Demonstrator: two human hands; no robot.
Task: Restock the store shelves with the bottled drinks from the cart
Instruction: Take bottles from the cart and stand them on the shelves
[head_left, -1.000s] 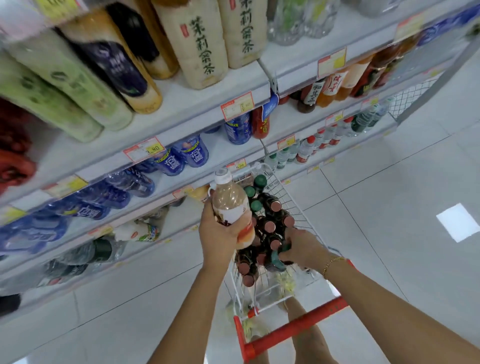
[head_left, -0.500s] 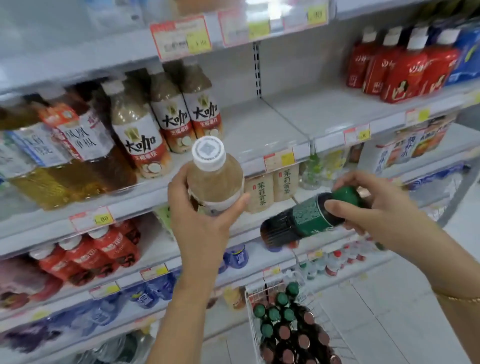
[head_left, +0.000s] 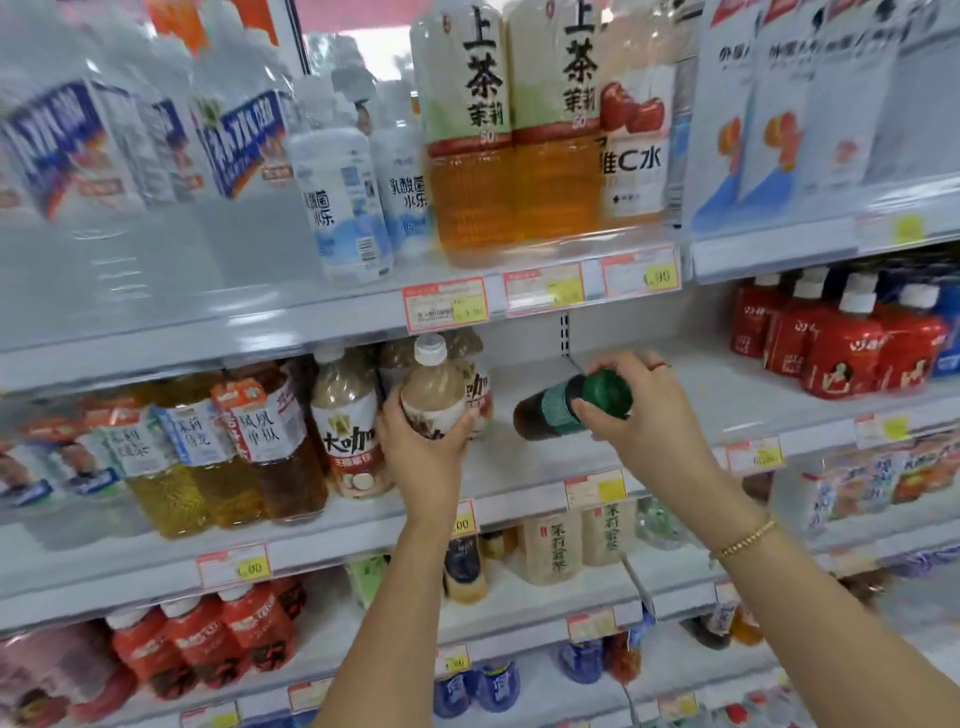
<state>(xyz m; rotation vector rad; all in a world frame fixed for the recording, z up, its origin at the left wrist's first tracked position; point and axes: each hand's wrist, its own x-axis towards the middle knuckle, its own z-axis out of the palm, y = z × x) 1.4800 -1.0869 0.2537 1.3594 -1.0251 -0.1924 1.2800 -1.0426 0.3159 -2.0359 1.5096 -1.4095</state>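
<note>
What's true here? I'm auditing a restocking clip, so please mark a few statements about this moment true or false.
1. The left hand grips a white-capped milky-brown bottle upright. True.
2. The right hand holds a red bottle. False: it holds a dark green-capped bottle.
3. The green-capped bottle is held upright. False: it is tipped sideways, cap toward the camera.
4. A gold bracelet circles the right wrist. True.
</note>
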